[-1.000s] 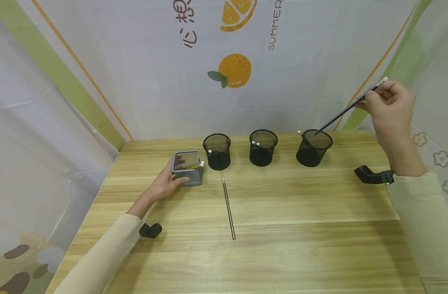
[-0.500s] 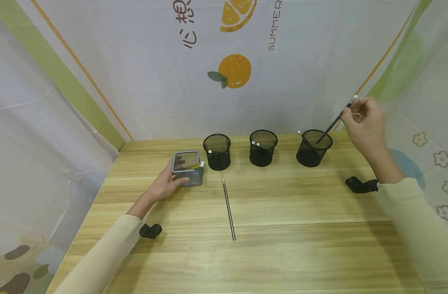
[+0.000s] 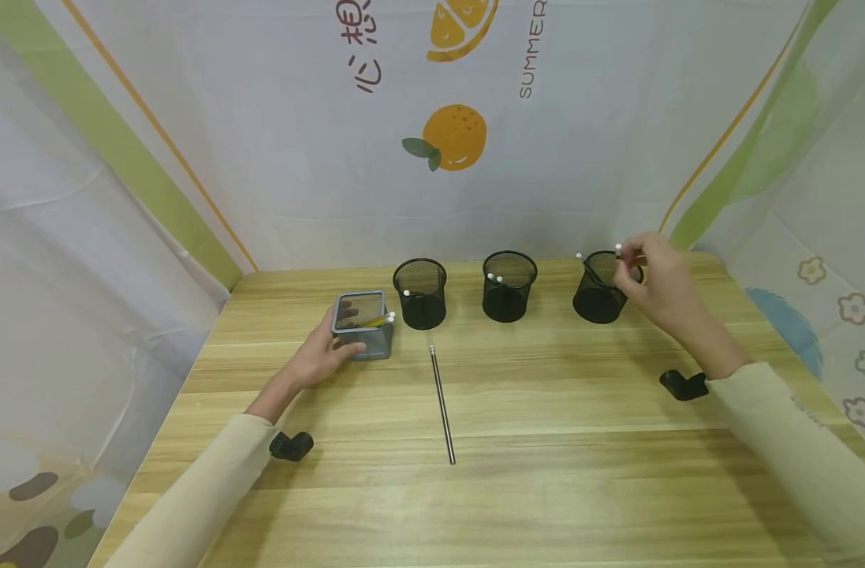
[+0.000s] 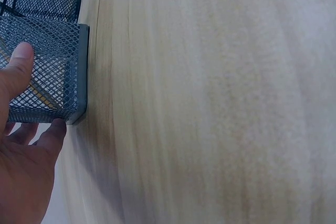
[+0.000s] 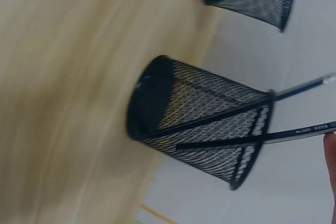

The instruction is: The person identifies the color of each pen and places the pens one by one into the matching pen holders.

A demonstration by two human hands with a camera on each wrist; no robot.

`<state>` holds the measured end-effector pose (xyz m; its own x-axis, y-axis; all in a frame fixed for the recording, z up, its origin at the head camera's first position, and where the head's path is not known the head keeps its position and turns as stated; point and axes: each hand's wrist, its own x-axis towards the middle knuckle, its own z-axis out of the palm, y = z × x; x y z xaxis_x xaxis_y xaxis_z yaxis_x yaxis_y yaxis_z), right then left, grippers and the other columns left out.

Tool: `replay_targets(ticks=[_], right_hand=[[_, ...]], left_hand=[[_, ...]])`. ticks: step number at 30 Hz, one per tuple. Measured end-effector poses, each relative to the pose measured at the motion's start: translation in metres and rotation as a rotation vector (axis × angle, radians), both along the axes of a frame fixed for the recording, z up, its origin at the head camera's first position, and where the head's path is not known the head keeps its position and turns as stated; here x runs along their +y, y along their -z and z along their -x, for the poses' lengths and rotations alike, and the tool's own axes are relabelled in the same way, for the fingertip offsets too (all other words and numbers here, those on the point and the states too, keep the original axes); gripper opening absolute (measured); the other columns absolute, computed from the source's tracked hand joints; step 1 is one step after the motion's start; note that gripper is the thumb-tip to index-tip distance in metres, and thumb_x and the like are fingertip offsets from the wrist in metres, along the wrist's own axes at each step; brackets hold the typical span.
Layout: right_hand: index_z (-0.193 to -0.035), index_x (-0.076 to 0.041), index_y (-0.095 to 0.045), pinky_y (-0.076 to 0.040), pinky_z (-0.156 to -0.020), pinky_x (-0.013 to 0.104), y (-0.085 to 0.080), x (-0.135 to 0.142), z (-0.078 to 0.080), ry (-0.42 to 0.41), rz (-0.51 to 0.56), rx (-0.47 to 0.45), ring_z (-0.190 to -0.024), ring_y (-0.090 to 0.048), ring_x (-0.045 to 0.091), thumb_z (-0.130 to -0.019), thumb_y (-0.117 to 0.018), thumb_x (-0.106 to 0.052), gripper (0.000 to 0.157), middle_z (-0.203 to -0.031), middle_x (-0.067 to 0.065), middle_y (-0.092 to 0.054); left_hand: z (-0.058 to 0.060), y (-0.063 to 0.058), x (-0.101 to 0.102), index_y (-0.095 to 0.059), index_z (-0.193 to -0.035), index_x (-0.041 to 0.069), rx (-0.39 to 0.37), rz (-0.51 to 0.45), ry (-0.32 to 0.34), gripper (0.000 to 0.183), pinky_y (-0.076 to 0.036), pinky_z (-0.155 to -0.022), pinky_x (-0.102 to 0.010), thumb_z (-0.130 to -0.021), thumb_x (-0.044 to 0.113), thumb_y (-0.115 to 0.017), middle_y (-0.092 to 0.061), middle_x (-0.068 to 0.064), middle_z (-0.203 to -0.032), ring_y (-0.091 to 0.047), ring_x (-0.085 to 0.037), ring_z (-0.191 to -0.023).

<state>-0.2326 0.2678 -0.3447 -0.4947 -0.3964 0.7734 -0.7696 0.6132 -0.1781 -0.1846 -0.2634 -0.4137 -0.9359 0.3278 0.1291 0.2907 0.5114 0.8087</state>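
Note:
My right hand (image 3: 655, 276) pinches a dark pencil (image 5: 299, 132) near its white eraser end, over the rightmost round black mesh cup (image 3: 598, 304). In the right wrist view the pencil's lower end is inside the cup, short of the base. Another dark pencil (image 5: 231, 114) leans in that same cup. On the left, my left hand (image 3: 322, 355) grips a square grey mesh pen holder (image 3: 371, 343), thumb on the front and fingers around the far side. Yellow pencils (image 3: 375, 321) with white erasers lean inside it. A dark striped pencil (image 3: 442, 406) lies on the table.
Two more round black mesh cups stand between the hands: a left one (image 3: 419, 304) with a white-tipped pencil and a middle one (image 3: 506, 296) with two. A printed white curtain (image 3: 297, 181) hangs behind the wooden table (image 3: 546, 489).
My right hand has moved left and down, lowering the pencil from above the rightmost cup into it. My left hand and the square holder have stayed in place.

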Motion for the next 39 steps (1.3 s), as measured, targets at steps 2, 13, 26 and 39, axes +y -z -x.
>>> replay_targets(ticks=[2, 13, 26, 39], right_hand=[[-0.1, 0.011, -0.054, -0.049, -0.071, 0.013, 0.005, 0.001, 0.001, -0.023, -0.053, 0.032, -0.076, -0.064, 0.029, -0.073, -0.066, 0.026, 0.033, -0.091, 0.022, -0.057], [-0.099, 0.01, -0.056, -0.05, -0.067, 0.031, 0.027, 0.0, -0.003, -0.091, -0.134, -0.004, -0.08, -0.058, 0.03, -0.074, -0.065, 0.022, 0.029, -0.094, 0.021, -0.054], [-0.095, 0.013, -0.055, -0.043, -0.057, 0.039, 0.026, -0.027, -0.034, 0.2, -0.044, -0.09, -0.07, -0.05, 0.034, -0.077, -0.069, 0.015, 0.023, -0.082, 0.023, -0.051], [-0.091, 0.01, -0.055, -0.049, -0.05, 0.044, 0.019, -0.064, -0.076, 0.341, -0.192, -0.382, -0.061, -0.051, 0.03, -0.088, -0.071, -0.004, 0.022, -0.082, 0.022, -0.054]], left_hand=[[-0.001, -0.001, 0.001, -0.019, -0.155, -0.007, -0.005, -0.007, 0.001, 0.077, -0.027, -0.116, -0.061, -0.096, 0.0, -0.068, -0.039, -0.032, -0.149, -0.034, -0.048, -0.14], [-0.001, -0.003, 0.002, -0.018, -0.155, -0.008, -0.021, -0.005, -0.008, 0.078, -0.028, -0.115, -0.063, -0.096, 0.0, -0.069, -0.039, -0.035, -0.148, -0.035, -0.049, -0.139], [-0.002, -0.003, 0.001, -0.021, -0.154, -0.007, -0.025, -0.04, 0.003, 0.075, -0.031, -0.114, -0.061, -0.096, -0.001, -0.068, -0.037, -0.034, -0.149, -0.035, -0.05, -0.139], [0.0, 0.001, 0.0, -0.02, -0.154, -0.008, -0.03, -0.043, 0.001, 0.074, -0.033, -0.113, -0.06, -0.097, -0.002, -0.066, -0.036, -0.034, -0.15, -0.034, -0.049, -0.14]])
